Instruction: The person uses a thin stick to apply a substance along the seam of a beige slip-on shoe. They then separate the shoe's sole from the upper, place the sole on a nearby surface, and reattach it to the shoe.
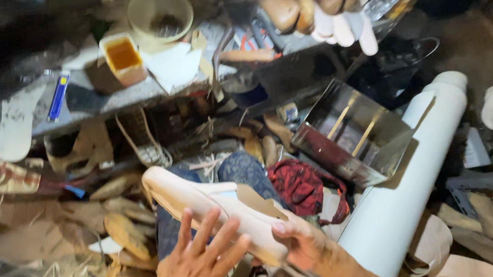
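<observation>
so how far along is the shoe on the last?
Done: a pale upper already sits over the last, which rests on the knee. In hand: the left hand lies spread on its side with fingers open, and the right hand grips the end nearest the person. Left: no sole shows on it; loose soles lie in a pile to the left.

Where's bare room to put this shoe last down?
Little. Barest: the dark floor right of the white roll, and the roll's own top. Bench and floor left of the last are crowded with cutouts.
</observation>
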